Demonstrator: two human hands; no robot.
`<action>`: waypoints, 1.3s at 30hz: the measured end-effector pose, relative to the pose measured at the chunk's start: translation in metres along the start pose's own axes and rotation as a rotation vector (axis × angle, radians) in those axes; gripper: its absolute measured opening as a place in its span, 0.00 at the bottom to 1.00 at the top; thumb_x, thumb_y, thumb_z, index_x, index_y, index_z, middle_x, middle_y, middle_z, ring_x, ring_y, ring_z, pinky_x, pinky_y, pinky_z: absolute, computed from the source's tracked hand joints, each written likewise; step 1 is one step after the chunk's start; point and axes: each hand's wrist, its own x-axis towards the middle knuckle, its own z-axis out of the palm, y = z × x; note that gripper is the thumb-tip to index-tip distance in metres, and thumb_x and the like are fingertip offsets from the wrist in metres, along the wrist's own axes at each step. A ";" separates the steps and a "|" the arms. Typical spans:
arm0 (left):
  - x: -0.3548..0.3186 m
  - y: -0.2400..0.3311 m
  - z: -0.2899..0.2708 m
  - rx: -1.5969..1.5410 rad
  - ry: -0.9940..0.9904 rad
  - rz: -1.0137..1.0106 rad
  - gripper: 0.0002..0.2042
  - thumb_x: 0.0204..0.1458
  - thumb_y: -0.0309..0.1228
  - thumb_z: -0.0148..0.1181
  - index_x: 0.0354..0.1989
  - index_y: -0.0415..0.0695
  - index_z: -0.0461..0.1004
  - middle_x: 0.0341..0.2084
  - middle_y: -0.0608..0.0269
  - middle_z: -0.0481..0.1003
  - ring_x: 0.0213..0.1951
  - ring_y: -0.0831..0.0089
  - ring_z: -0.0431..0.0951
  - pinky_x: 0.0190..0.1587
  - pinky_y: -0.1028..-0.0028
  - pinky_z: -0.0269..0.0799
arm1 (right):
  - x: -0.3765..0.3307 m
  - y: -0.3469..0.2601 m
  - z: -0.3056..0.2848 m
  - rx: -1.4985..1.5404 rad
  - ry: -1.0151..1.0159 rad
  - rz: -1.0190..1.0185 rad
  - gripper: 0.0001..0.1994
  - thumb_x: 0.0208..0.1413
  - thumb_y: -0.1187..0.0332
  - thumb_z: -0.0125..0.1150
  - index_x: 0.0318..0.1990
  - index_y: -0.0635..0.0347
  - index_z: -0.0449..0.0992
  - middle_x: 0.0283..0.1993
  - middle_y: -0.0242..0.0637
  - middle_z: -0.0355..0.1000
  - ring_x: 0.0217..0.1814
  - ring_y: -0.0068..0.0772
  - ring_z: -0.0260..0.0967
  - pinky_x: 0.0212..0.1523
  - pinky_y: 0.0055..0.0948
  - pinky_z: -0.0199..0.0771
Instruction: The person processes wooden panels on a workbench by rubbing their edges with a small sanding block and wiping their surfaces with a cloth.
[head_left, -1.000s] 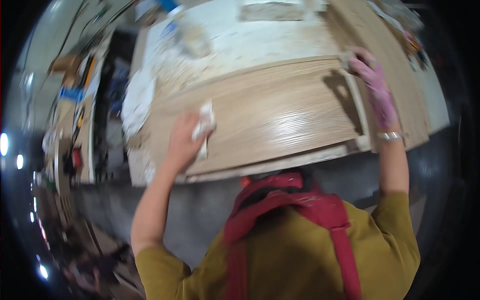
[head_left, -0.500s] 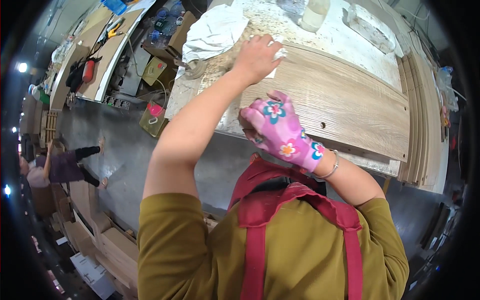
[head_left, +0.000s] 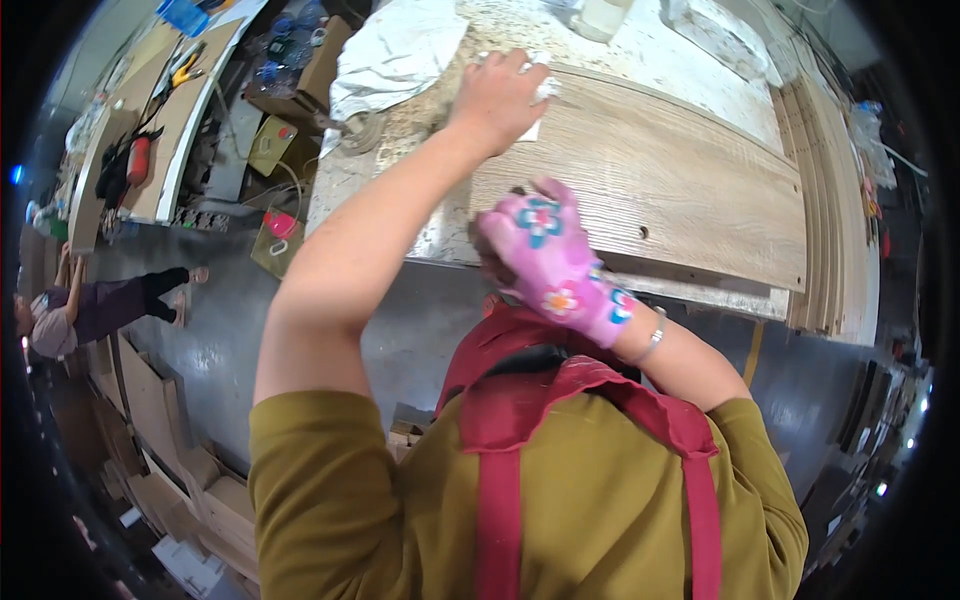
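A long wood-grain panel (head_left: 680,180) lies across a dusty white workbench (head_left: 360,170). My left hand (head_left: 500,95), bare, presses a small white cloth (head_left: 540,95) onto the panel's far left end. My right hand (head_left: 545,255), in a pink flowered glove, rests with its fingers on the panel's near edge, close to my chest. A small round hole (head_left: 643,232) shows in the panel just right of that hand.
A crumpled white sheet (head_left: 395,50) lies at the bench's left end. More panels (head_left: 830,200) are stacked on edge at the right. Cut boards (head_left: 190,480) lie on the grey floor at lower left, where another person (head_left: 90,310) crouches. A second bench with tools (head_left: 170,110) stands far left.
My right hand has come back from the panel's far right end to its near edge by my chest. My left hand slid the cloth to the panel's left end.
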 end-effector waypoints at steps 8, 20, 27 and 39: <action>-0.001 -0.005 0.000 0.028 -0.045 -0.003 0.16 0.51 0.41 0.56 0.47 0.51 0.73 0.43 0.59 0.71 0.47 0.59 0.71 0.46 0.58 0.68 | -0.090 0.045 -0.044 -0.152 0.111 0.360 0.22 0.33 0.74 0.65 0.42 0.54 0.70 0.35 0.32 0.70 0.44 0.36 0.69 0.63 0.44 0.48; 0.002 -0.005 -0.004 -0.020 -0.021 0.064 0.13 0.51 0.33 0.58 0.44 0.45 0.73 0.43 0.52 0.71 0.44 0.52 0.70 0.46 0.59 0.65 | -0.180 0.089 -0.075 -0.423 0.326 0.667 0.19 0.48 0.57 0.57 0.40 0.62 0.70 0.34 0.43 0.69 0.39 0.41 0.68 0.56 0.46 0.58; 0.000 -0.007 -0.005 -0.024 -0.085 0.057 0.12 0.53 0.30 0.55 0.45 0.42 0.71 0.43 0.49 0.69 0.45 0.51 0.68 0.48 0.60 0.64 | -0.180 0.089 -0.075 -0.260 0.285 0.650 0.10 0.50 0.59 0.53 0.38 0.50 0.71 0.32 0.32 0.67 0.40 0.29 0.68 0.61 0.41 0.49; 0.006 0.000 -0.012 -0.018 -0.132 0.061 0.11 0.56 0.29 0.51 0.46 0.38 0.70 0.44 0.50 0.68 0.46 0.52 0.67 0.51 0.62 0.61 | -0.340 0.211 -0.157 -0.613 0.688 1.072 0.14 0.46 0.67 0.63 0.41 0.60 0.71 0.39 0.42 0.72 0.38 0.44 0.71 0.43 0.40 0.68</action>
